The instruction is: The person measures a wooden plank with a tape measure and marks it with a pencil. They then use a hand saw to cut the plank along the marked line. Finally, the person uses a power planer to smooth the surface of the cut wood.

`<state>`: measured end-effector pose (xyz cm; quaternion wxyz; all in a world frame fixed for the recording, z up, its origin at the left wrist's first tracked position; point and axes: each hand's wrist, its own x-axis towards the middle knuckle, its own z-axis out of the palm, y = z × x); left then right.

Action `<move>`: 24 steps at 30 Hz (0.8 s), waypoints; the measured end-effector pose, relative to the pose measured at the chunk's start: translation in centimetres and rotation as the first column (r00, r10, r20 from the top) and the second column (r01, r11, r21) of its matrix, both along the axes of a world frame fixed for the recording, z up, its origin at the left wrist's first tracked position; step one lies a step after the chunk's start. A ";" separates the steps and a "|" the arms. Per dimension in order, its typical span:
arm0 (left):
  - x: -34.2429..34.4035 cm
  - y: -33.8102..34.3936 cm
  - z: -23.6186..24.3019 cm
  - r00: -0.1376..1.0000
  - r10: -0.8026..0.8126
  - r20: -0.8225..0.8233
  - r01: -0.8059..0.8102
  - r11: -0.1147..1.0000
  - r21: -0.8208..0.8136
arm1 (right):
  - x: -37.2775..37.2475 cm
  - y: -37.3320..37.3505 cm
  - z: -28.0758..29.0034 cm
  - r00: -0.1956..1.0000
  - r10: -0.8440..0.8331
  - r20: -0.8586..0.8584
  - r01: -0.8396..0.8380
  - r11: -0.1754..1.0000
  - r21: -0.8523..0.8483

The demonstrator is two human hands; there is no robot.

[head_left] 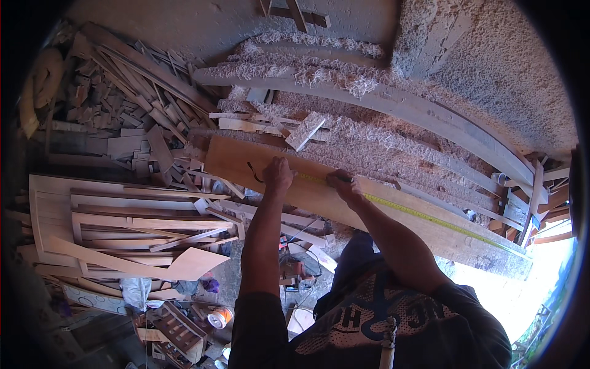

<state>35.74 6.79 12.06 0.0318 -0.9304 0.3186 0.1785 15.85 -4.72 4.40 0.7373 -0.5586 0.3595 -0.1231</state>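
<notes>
A long wooden board (393, 212) runs from the middle left to the lower right in front of me. Along it lies the yellow blade of a tape measure (424, 214), stretched out toward the board's right end. My left hand (279, 173) is closed over the board near its left end, at the tape's left end. A black strap loops out beside these fingers; the tape's case is hidden in the hand. My right hand (345, 186) is closed over the tape a little further right, with a dark pen-like stick (342, 179) in its fingers.
Heaped wood shavings (369, 147) and a long curved beam (393, 98) lie beyond the board. A small wood block (305, 131) sits near its far edge. Offcuts (123, 117) and stacked frame pieces (147, 221) fill the left. A white-and-orange bucket (218, 318) stands below.
</notes>
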 end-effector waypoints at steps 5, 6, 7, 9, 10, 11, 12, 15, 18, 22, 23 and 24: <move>-0.2 -0.4 0.2 1.000 0.010 0.001 -0.010 1.000 -0.008 | 0.0 -0.3 -1.1 0.999 0.012 -0.052 -0.011 1.000 0.013; -0.2 -0.4 0.0 1.000 0.006 0.004 -0.006 1.000 -0.014 | 0.1 -0.4 -1.1 0.998 0.014 -0.058 -0.013 1.000 0.008; -0.2 -0.4 -0.3 1.000 0.002 0.007 -0.002 1.000 -0.020 | 0.0 -0.5 -1.2 0.998 0.015 -0.065 -0.015 1.000 0.003; 0.0 -0.1 -0.5 1.000 0.005 0.007 -0.005 1.000 -0.026 | 0.2 -0.5 -0.5 0.996 0.028 -0.087 -0.029 0.999 -0.013; 0.0 0.0 -0.7 1.000 0.008 0.003 -0.008 1.000 -0.029 | 0.3 -0.5 -0.2 0.994 0.035 -0.099 -0.038 0.999 -0.021; 0.1 0.1 -0.7 1.000 0.011 0.001 -0.011 0.999 -0.031 | 0.4 -0.3 -0.2 0.993 0.025 -0.112 -0.028 0.999 -0.026; 0.1 0.1 -0.7 1.000 0.006 0.000 -0.006 0.999 -0.031 | 0.4 -0.3 -0.3 0.992 0.016 -0.125 -0.020 0.999 -0.031; 0.2 0.6 -1.1 1.000 0.013 0.006 -0.013 0.999 -0.034 | 0.3 0.1 -0.3 0.994 0.007 -0.107 -0.014 0.998 -0.066; 0.1 0.2 -1.1 1.000 0.024 0.017 -0.023 0.999 -0.038 | 0.2 -0.3 -0.8 0.996 0.015 -0.087 -0.017 0.999 -0.031; 0.3 0.4 -0.8 1.000 0.005 0.013 -0.004 1.000 -0.023 | 0.1 -0.5 -0.9 0.998 0.033 -0.047 -0.035 0.999 -0.029; 0.2 0.4 -1.0 1.000 -0.007 0.006 0.007 1.000 -0.019 | 0.1 -0.4 -0.6 0.998 0.029 -0.048 -0.030 0.999 -0.022; 0.2 0.5 -1.1 0.999 0.000 0.036 0.001 1.000 -0.030 | 0.3 -0.3 -0.4 0.999 0.022 -0.048 -0.023 1.000 -0.015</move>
